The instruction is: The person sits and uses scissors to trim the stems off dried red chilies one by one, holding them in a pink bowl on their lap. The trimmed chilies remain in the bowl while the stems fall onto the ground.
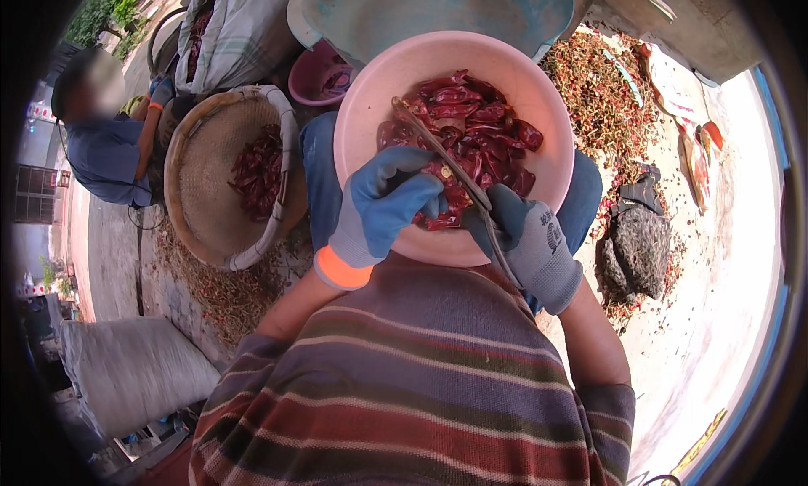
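A pink plastic basin (360, 120) sits between my knees, with dried red chili peppers (486, 139) lying in it. My left hand (385, 202), in a blue-and-grey coated glove with an orange cuff, is over the basin's near left side. Its thumb and forefinger pinch a dried red chili (449, 178), partly hidden by the fingers and blades. My right hand (527, 240), gloved alike, grips the handles of long metal scissors (464, 182). The blades slant up and left across the basin, lying close together beside the pinched chili.
On the left stands a round woven basket (205, 177) with chilies inside; beyond it sits another person (107, 151) wearing gloves. A purple-pink bowl (309, 76) and a large blue basin (435, 16) are ahead. Stems and scraps (593, 88) litter the right floor near a dark cloth bundle (637, 252).
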Demonstrator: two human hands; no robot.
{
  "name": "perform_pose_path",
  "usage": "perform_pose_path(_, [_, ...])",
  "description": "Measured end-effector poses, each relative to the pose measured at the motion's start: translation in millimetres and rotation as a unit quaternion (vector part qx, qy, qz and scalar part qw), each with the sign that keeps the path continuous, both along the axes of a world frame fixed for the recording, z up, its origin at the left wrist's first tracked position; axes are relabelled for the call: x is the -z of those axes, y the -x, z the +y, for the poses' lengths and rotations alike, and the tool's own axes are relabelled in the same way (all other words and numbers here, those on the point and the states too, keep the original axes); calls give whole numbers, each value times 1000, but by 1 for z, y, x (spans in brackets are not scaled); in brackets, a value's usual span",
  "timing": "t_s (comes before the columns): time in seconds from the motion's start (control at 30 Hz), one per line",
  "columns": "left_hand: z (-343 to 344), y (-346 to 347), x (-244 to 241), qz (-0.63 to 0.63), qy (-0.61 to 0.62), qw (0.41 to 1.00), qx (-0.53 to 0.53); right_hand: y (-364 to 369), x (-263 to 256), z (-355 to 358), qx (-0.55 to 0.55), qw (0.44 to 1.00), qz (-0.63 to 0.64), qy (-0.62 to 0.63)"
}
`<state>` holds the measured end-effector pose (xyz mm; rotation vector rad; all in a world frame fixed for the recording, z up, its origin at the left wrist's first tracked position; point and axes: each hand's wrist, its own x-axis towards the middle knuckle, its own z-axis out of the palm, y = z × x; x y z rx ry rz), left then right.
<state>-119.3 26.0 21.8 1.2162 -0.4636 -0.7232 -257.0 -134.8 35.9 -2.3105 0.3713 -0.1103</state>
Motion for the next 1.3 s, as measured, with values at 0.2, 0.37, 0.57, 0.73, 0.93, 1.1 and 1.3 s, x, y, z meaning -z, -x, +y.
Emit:
perform_pose_path(0.2, [-1,-2,-8,-43,-45,998,3,-4,-23,-4,-43,996,-71,36])
perform_pose_path(0.37, [1,2,-6,-85,-40,995,-21,-4,-26,4,-2,984,-91,156])
perform_pose_path(0.57, [1,-3,2,-62,-28,998,11,0,-8,6,21,988,-31,149])
perform_pose_path(0.73, [3,-4,5,-28,-34,999,18,1,18,-4,-22,997,-58,39])
perform_pose_path(0.93, [53,-88,-24,-388,-189,868,-246,0,16,-3,124,915,22,-383])
perform_pose_path(1.1, [100,-147,-32,-465,-339,762,-297,3,22,-8,188,869,-47,-456])
perform_pose_path(1.3, [21,-88,16,-627,-316,712,1,5,28,-7,198,880,-48,-429])
